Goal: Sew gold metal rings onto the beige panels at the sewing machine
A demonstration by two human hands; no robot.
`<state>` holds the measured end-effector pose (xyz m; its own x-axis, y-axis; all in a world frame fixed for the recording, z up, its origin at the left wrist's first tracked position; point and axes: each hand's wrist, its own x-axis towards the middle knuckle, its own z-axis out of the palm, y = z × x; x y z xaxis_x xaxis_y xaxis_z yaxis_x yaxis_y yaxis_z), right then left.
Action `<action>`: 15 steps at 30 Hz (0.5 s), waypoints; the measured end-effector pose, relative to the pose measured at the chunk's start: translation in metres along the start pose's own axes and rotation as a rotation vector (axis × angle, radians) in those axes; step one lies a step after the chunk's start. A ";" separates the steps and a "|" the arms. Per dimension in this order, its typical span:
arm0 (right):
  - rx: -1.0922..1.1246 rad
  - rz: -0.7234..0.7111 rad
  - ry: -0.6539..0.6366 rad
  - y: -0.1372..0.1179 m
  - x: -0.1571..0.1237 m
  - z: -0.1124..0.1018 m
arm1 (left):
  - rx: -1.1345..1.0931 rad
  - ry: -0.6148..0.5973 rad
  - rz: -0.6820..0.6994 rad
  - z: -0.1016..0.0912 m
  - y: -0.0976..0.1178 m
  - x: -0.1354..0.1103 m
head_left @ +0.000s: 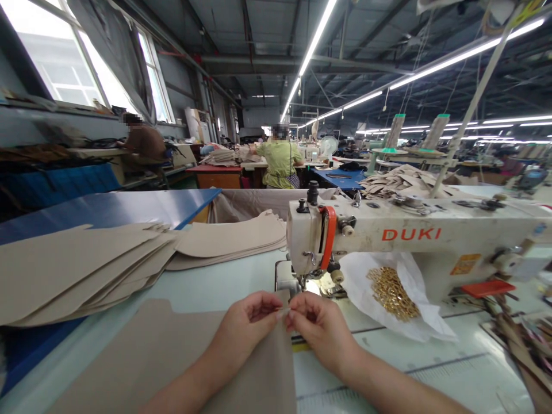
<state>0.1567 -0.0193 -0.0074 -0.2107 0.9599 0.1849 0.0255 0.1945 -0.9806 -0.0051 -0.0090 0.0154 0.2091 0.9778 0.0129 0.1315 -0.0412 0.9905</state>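
Head view: two hands, left hand (248,322) and right hand (317,325), pinch one fabric piece (172,356).

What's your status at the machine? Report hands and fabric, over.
Left hand and right hand both pinching the tan fabric piece at its top corner, just before the sewing machine needle. Nothing between hands and needle.

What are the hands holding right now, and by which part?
Both the left hand and right hand pinch the tan fabric piece at its top right corner, just before the sewing machine.
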 end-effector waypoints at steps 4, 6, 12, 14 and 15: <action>-0.005 -0.004 -0.013 0.001 0.000 -0.001 | 0.155 -0.057 0.009 0.000 0.001 -0.002; -0.002 -0.006 -0.010 0.000 0.000 -0.001 | 0.211 -0.038 0.045 0.000 0.001 -0.004; -0.035 -0.025 0.028 -0.004 0.000 -0.002 | 0.266 0.011 0.110 -0.002 -0.004 -0.005; -0.080 -0.030 0.049 -0.005 0.000 -0.002 | 0.267 0.028 0.117 -0.001 -0.006 -0.005; -0.109 -0.037 0.060 -0.005 0.001 -0.002 | 0.270 0.033 0.118 -0.001 -0.006 -0.006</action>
<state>0.1580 -0.0194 -0.0019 -0.1547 0.9614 0.2275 0.1255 0.2476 -0.9607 -0.0076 -0.0143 0.0099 0.2074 0.9689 0.1350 0.3620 -0.2042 0.9095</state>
